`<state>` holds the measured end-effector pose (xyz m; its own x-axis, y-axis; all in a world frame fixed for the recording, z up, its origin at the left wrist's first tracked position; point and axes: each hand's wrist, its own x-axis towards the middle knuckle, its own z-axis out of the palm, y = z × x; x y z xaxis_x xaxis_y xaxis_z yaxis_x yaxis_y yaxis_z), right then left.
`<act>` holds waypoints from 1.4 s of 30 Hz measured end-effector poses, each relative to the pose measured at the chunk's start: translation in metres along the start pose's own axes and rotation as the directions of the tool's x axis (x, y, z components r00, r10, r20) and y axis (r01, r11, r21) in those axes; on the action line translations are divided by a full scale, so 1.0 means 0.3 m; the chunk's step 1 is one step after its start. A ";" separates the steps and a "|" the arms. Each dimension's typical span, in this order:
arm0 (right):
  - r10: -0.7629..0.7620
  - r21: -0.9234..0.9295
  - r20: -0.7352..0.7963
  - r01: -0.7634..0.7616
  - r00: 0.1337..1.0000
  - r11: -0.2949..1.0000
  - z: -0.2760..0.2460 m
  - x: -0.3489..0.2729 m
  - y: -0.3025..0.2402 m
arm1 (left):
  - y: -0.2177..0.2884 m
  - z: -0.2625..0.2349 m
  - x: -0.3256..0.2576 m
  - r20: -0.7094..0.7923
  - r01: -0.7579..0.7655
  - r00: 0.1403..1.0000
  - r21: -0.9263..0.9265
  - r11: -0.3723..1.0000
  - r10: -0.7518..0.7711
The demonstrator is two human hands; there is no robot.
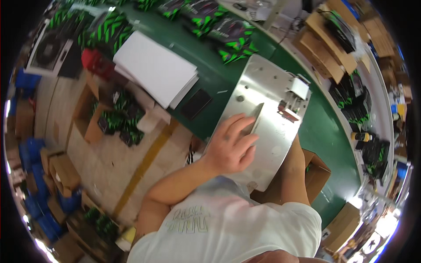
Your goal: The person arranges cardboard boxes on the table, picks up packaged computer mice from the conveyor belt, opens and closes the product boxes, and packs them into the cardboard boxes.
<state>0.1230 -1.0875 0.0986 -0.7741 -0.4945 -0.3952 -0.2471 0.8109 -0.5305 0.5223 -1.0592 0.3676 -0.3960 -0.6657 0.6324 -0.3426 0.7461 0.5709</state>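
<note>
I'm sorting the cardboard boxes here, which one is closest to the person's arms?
The open brown box right below the metal plate, beside the right forearm. The other cardboard boxes sit farther off, on the floor at left and stacked beyond the green table.

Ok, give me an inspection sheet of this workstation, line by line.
Surface: green table with a shiny metal plate lying on it.
Job's things: a narrow metal bar on the plate; a small white fixture at the plate's far edge.
Clutter: stack of white sheets, a flat dark item, green-and-black packages.
Hands: left hand rests flat on the plate, fingers on the bar; right hand hidden below the plate, only the forearm shows.
Cables: nothing seen clearly.
Surroundings: open cardboard boxes beyond the table and on the floor.
</note>
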 end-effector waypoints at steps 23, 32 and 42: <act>-0.434 0.732 -0.216 0.439 0.875 0.521 -0.401 -1.496 -0.018 | 0.110 -0.167 -0.035 0.740 -0.230 0.566 -0.281 0.932 0.363; -0.841 0.156 -0.204 0.864 0.502 0.478 -0.490 -1.177 -0.042 | 0.069 -0.105 0.007 0.647 -0.307 0.710 -0.069 0.949 0.277; -0.409 0.902 -0.341 0.417 0.847 0.110 -0.467 -1.106 0.046 | 0.081 -0.068 0.042 0.657 -0.540 0.524 -0.235 0.808 0.542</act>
<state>0.2949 -0.8682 0.3275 -0.7532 -0.6431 0.1381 0.1761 -0.3995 -0.8997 0.5264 -1.0496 0.4002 -0.9530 0.0614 0.2968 0.1376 0.9602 0.2430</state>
